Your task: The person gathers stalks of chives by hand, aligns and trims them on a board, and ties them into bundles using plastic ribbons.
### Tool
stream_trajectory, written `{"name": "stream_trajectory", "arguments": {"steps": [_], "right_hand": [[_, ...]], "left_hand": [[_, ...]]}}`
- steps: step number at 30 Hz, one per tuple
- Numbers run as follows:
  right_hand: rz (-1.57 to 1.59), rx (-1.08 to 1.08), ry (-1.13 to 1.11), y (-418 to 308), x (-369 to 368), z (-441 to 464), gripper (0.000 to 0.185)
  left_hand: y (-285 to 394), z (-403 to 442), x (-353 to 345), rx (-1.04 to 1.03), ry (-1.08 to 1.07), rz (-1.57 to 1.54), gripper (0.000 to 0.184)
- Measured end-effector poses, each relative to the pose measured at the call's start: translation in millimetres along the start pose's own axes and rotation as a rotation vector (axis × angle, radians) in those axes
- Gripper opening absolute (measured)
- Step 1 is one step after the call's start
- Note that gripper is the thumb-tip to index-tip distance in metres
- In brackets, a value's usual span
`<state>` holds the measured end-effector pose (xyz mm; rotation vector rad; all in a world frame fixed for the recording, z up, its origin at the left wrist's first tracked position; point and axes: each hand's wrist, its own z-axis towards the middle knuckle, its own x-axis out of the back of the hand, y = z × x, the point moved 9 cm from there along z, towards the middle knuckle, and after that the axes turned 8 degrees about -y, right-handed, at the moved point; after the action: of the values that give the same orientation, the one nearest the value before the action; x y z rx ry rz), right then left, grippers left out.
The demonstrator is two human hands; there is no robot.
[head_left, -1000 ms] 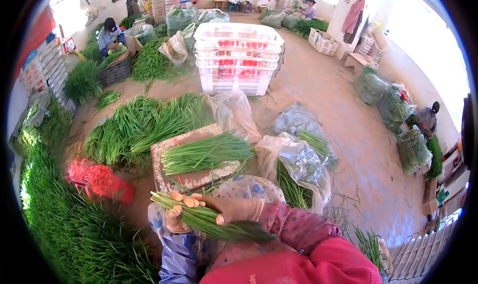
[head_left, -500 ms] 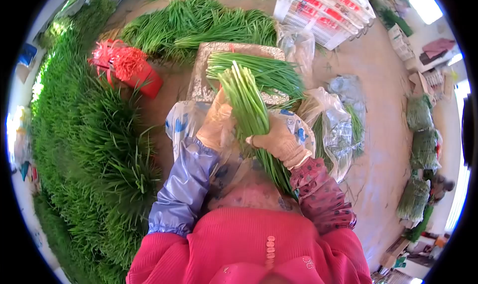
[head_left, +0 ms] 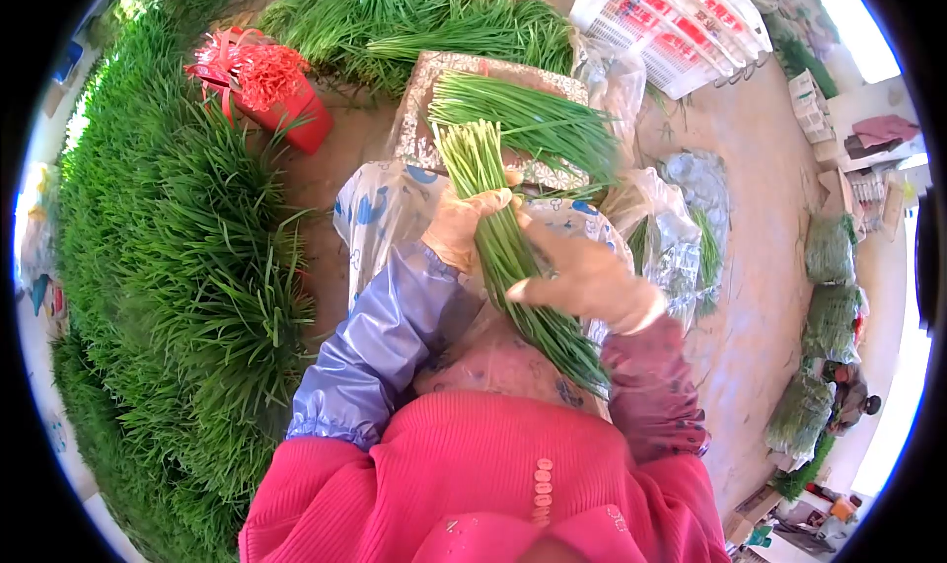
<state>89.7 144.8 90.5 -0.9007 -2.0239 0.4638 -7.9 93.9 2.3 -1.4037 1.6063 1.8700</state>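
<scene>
A bundle of garlic chives (head_left: 521,277) lies slantwise over my lap, pale cut ends up and leaf tips toward my right sleeve. My gloved left hand (head_left: 460,225) is closed around it below the pale ends. My gloved right hand (head_left: 597,277), blurred by motion, is at the bundle's right side with thumb and fingers apart; whether it touches the leaves I cannot tell. Just beyond, more loose chives (head_left: 533,119) rest on a low patterned stand (head_left: 422,94). A clear plastic sheet with blue prints (head_left: 370,208) covers my knees.
Heaped chives (head_left: 178,297) fill the left side, with another pile (head_left: 434,30) behind the stand. A red container (head_left: 308,124) holds red ties (head_left: 261,75). White baskets (head_left: 661,25) stand back right; plastic bags (head_left: 671,218) lie to the right. A person (head_left: 853,400) is at far right.
My left hand has shifted its hold, with fingers now visible across the bundle. My right hand has loosened from the stems and moved slightly right. The camera view has shifted a little.
</scene>
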Motion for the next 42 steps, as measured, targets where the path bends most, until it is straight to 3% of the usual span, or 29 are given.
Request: {"name": "stream_trajectory", "arguments": {"steps": [2,3,5,6,7,8,11,12,14,15,17,19,20,22,25,31,33,35,36,37,38,39,40,41,42], "right_hand": [[-0.118,0.021,0.308,-7,47,-19,0.066],[-0.124,0.012,0.323,-2,53,-13,0.066],[-0.181,0.349,0.757,-23,90,-31,0.057],[0.091,0.378,0.635,-29,94,-24,0.065],[0.094,0.408,0.618,-40,95,-16,0.068],[0.098,0.438,0.599,-50,97,-9,0.071],[-0.280,0.569,0.585,-76,91,11,0.075],[-0.297,0.557,0.612,-74,96,12,0.075],[-0.504,0.536,0.914,-78,99,-1,0.071],[-0.435,0.543,0.933,-70,109,0,0.059],[-0.161,0.582,0.912,-46,116,-2,0.039],[0.274,0.522,0.739,-16,114,4,0.032],[0.296,0.528,0.693,-20,101,4,0.032],[0.223,0.385,0.659,-20,84,3,0.032],[0.038,0.387,0.658,-32,72,8,0.026],[-0.288,0.265,0.616,-38,63,18,0.021],[-0.272,0.342,0.676,-45,64,16,0.022],[-0.035,0.397,0.727,-38,69,12,0.020],[-0.085,0.417,0.787,-14,59,28,0.022],[-0.466,0.532,0.862,-42,59,11,0.023],[-0.251,0.246,0.711,-38,68,18,0.022],[-0.235,0.166,0.693,-33,71,19,0.021],[-0.204,0.115,0.635,-36,75,20,0.021],[-0.164,0.248,0.744,-14,61,38,0.021],[-0.162,0.232,0.787,-18,72,34,0.021]], "left_hand": [[1,1,0,0.005,-0.044,0.006,0.040],[4,-1,-10,0.011,-0.076,0.044,0.039],[2,0,-22,0.006,-0.175,0.070,0.044],[-10,4,-7,-0.004,-0.142,0.032,0.046],[-23,6,-8,0.119,-0.236,-0.047,0.051],[-18,2,-23,0.108,-0.264,-0.030,0.054],[-24,1,-20,0.204,-0.335,0.142,0.057],[-21,9,-30,0.204,-0.368,0.149,0.057],[-9,4,-31,0.055,-0.223,0.013,0.052],[-9,3,-30,0.076,-0.127,0.003,0.047],[-12,6,-32,0.136,-0.198,0.051,0.043],[-2,5,-44,0.123,-0.177,0.121,0.034],[-5,4,-34,0.117,-0.128,0.113,0.034],[-10,11,-29,0.094,-0.161,0.082,0.038],[-6,12,-37,-0.004,-0.186,-0.092,0.044],[-6,15,-34,-0.043,-0.260,0.011,0.051],[-5,17,-39,-0.097,-0.276,0.098,0.047],[-6,15,-41,-0.057,-0.275,0.180,0.048],[-11,12,-37,-0.011,-0.267,0.191,0.048],[-16,10,-36,0.037,-0.273,0.188,0.049],[-18,12,-33,0.070,-0.277,0.182,0.049],[-19,16,-32,0.097,-0.280,0.175,0.050],[-22,17,-31,0.128,-0.283,0.183,0.050],[-25,19,-31,0.149,-0.288,0.191,0.051],[-29,20,-29,0.174,-0.290,0.201,0.051]]}}
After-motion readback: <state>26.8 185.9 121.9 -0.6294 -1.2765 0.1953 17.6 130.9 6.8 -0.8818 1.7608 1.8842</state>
